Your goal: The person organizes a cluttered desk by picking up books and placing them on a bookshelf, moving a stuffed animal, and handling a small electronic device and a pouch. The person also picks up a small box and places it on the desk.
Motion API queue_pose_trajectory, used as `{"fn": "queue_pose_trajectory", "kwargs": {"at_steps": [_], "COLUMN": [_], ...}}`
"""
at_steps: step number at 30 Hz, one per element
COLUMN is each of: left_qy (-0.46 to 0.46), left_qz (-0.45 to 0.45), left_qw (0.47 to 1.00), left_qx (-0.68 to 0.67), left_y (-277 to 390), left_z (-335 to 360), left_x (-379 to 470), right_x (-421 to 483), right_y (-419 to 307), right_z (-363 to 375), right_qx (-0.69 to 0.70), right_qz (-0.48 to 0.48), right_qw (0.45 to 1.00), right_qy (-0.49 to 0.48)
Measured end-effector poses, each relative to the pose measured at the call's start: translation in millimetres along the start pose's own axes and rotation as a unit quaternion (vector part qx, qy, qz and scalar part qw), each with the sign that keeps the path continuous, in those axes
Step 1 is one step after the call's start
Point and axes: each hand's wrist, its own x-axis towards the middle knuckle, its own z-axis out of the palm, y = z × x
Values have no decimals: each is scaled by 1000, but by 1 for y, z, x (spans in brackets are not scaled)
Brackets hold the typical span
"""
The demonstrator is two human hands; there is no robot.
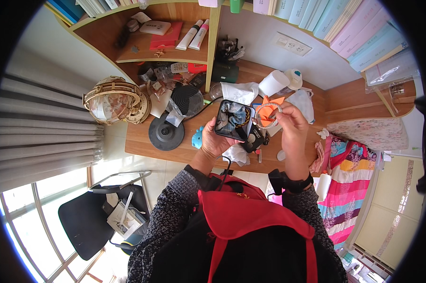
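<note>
My left hand (215, 138) holds a small dark open box (218, 124) tilted above the desk. Inside the box lie a crumpled blue-grey patterned cloth (235, 116) and a dark band with gold markings (247, 117). Between the thumb and fingers of my right hand (291, 119) is a braided, light grey ring-shaped band (257, 112), just right of the box. Orange folded paper (267, 114) shows through and behind this band; whether my fingers touch the paper, I cannot tell. A black case or packet (253, 142) lies on the desk under the box.
The wooden desk (138, 141) bears a globe (110, 100), a round black base (166, 132), a blue toy figure (197, 137), crumpled tissue (237, 154), a white roll (273, 83) and a white bottle (293, 78). Shelves with books (361, 32) rise behind. A black chair (87, 223) stands lower left.
</note>
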Motion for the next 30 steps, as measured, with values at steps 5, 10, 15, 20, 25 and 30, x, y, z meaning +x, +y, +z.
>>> {"fn": "queue_pose_trajectory", "kwargs": {"at_steps": [5,10,15,20,25,30], "left_qy": [-21,-53,-28,-11,25,-11], "left_qz": [-2,6,23,21,35,29], "left_qw": [1000,998,997,993,981,990], "left_qx": [6,21,72,117,192,135], "left_y": [0,-3,-6,-6,-10,-7], "left_z": [-2,-4,-9,-14,-13,-11], "left_x": [0,-1,-1,-3,-3,-4], "right_x": [-1,-6,-8,-5,2,-1], "right_y": [4,12,22,23,35,44], "right_z": [6,25,48,45,41,29], "right_qx": [-18,-370,-524,-560,-596,-452], "right_qz": [-17,-170,-173,-19,1,-20], "right_qw": [1000,912,823,811,788,891], "right_qy": [1,-45,-138,-169,-156,-44]}}
